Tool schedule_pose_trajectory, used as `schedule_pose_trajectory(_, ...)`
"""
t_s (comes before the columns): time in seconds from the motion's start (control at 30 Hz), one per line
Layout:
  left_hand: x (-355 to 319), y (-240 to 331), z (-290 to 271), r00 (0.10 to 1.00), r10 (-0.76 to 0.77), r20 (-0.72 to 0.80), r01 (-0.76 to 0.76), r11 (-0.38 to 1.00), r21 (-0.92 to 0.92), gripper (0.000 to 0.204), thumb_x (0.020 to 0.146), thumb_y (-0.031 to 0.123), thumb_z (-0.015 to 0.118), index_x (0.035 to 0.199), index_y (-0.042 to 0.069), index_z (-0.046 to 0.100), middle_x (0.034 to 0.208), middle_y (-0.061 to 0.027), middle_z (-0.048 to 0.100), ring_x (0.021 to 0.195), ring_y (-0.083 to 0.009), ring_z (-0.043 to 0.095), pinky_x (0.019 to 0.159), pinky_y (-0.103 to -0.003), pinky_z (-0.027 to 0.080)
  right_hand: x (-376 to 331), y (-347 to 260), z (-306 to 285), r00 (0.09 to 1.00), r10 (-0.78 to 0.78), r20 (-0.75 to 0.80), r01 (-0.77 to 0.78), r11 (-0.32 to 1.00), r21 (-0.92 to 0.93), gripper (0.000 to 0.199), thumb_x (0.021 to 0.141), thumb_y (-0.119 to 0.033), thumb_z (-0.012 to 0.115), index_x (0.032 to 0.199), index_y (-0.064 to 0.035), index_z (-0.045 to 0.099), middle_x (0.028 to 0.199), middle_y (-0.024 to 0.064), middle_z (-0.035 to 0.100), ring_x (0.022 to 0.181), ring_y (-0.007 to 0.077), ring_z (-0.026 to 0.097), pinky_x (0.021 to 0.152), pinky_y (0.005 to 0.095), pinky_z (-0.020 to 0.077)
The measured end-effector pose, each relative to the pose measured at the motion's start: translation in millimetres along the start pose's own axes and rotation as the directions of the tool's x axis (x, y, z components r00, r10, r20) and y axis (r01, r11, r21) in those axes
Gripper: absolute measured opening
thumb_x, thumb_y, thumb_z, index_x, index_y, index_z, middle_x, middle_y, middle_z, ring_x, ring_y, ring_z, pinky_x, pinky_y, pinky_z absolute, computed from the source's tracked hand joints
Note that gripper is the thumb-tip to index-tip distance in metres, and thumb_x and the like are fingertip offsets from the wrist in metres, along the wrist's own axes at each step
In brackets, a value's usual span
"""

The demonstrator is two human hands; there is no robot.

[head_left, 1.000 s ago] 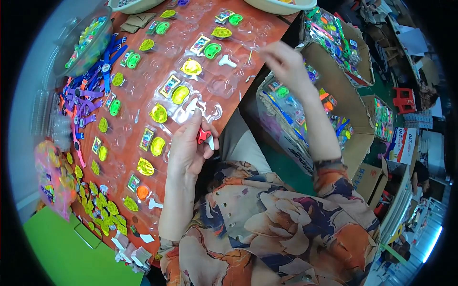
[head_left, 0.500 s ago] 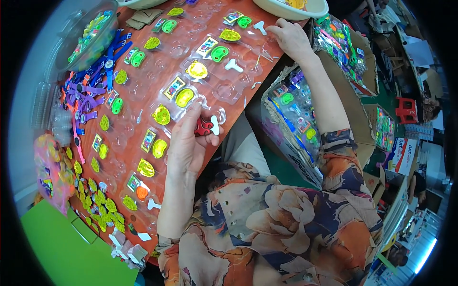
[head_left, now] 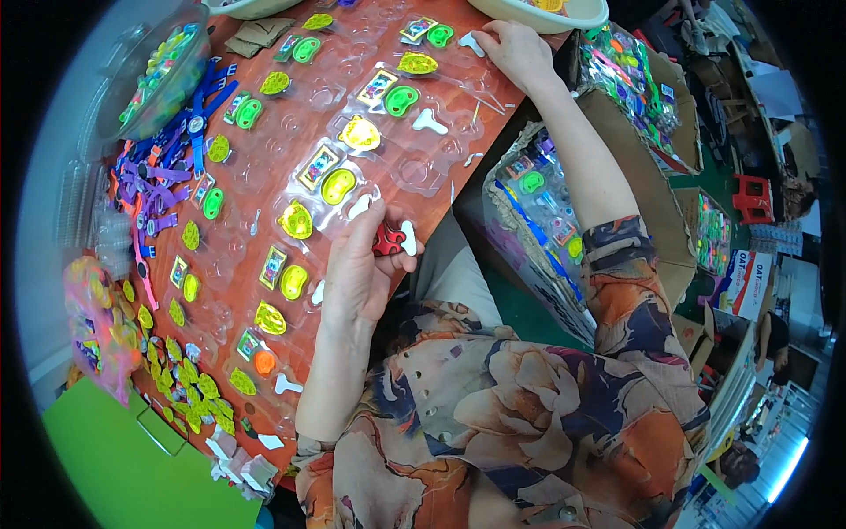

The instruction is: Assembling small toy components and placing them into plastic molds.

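Observation:
My left hand (head_left: 357, 278) is closed around a small stack of red pieces with dark markings (head_left: 388, 239) and a white T-shaped piece (head_left: 409, 238), held over the near edge of the table. At the far right end of the blister trays, my right hand (head_left: 522, 58) has its fingertips at the edge of another white T-shaped piece (head_left: 471, 42). Under and around both hands lie clear plastic blister trays (head_left: 421, 169). Their hollows hold yellow toy pieces (head_left: 360, 133), green oval pieces (head_left: 401, 100) and small picture cards (head_left: 377, 88).
Toy watches (head_left: 163, 181) and a clear bowl of small coloured pieces (head_left: 163, 79) are on the left. Loose yellow pieces (head_left: 189, 383) lie near a pink bag (head_left: 99, 322). Cardboard boxes of packed toys (head_left: 538, 207) stand against the table's right side. A white basin (head_left: 542, 19) sits behind.
My right hand has shifted slightly left and away, its fingertips now at the white T-shaped piece. My left hand has moved a little right and nearer, still holding the red and white pieces.

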State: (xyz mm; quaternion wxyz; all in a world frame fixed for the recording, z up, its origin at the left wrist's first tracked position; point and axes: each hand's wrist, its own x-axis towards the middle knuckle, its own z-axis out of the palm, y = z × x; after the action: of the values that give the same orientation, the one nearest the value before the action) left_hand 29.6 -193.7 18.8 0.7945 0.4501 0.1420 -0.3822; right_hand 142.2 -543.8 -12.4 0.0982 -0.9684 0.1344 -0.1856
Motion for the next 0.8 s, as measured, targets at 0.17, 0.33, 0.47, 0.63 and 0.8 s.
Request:
schedule_pose_trajectory(0.17, -2, 0, 1, 1.000, -0.007, 0.019, 0.007, 1.000, -0.002, 0.030, 0.101, 0.030, 0.058, 0.096, 0.000, 0.064, 0.082, -0.0108, 0.067, 0.065, -0.0203, 0.068, 0.048, -0.026, 0.054, 13, 6, 4, 0.987, 0.099, 0.128, -0.112, 0.988, 0.103, 0.036, 0.089, -0.042, 0.064, 0.108, -0.0129, 0.074, 0.093, 0.0105, 0.074, 0.092, 0.0285, 0.070, 0.084, 0.0412, 0.0544)
schedule_pose_trajectory(0.33, -2, -1, -2, 1.000, -0.015, 0.007, 0.015, 1.000, -0.001, 0.031, 0.101, 0.030, 0.058, 0.097, 0.000, 0.064, 0.082, -0.0110, 0.067, 0.066, -0.0204, 0.068, 0.049, -0.026, 0.054, 24, 26, 7, 0.988, 0.080, 0.130, -0.125, 0.917, 0.380, 0.031, 0.087, -0.032, 0.065, 0.104, -0.0092, 0.075, 0.083, 0.0118, 0.074, 0.078, 0.0231, 0.072, 0.075, 0.0360, 0.0556)
schedule_pose_trajectory(0.47, -1, -1, -6, 1.000, -0.022, 0.013, 0.022, 1.000, -0.017, 0.030, 0.101, 0.029, 0.058, 0.098, 0.000, 0.064, 0.083, -0.0113, 0.067, 0.066, -0.0207, 0.068, 0.049, -0.026, 0.054, 31, 14, 4, 0.981, 0.115, 0.155, -0.175, 0.864, 0.472, 0.028, 0.086, -0.026, 0.064, 0.101, -0.0044, 0.074, 0.079, 0.0140, 0.072, 0.071, 0.0211, 0.071, 0.069, 0.0331, 0.0558)
schedule_pose_trajectory(0.63, -1, -1, -3, 0.999, -0.029, 0.020, 0.030, 0.999, -0.030, 0.030, 0.101, 0.029, 0.058, 0.098, 0.000, 0.063, 0.084, -0.0114, 0.067, 0.067, -0.0209, 0.068, 0.049, -0.026, 0.053, 33, 22, 13, 0.980, -0.045, 0.195, -0.025, 0.938, 0.346, 0.027, 0.085, -0.024, 0.064, 0.103, -0.0060, 0.074, 0.080, 0.0132, 0.072, 0.071, 0.0229, 0.070, 0.070, 0.0343, 0.0557)
schedule_pose_trajectory(0.8, -2, 0, -3, 0.999, -0.041, 0.015, 0.042, 0.998, -0.041, 0.031, 0.102, 0.029, 0.056, 0.098, -0.001, 0.063, 0.084, -0.0115, 0.067, 0.067, -0.0206, 0.067, 0.050, -0.026, 0.052, 26, 7, 10, 0.952, 0.035, 0.303, -0.127, 0.949, 0.290, 0.026, 0.087, -0.025, 0.064, 0.105, -0.0092, 0.073, 0.087, 0.0141, 0.073, 0.082, 0.0278, 0.071, 0.077, 0.0386, 0.0554)
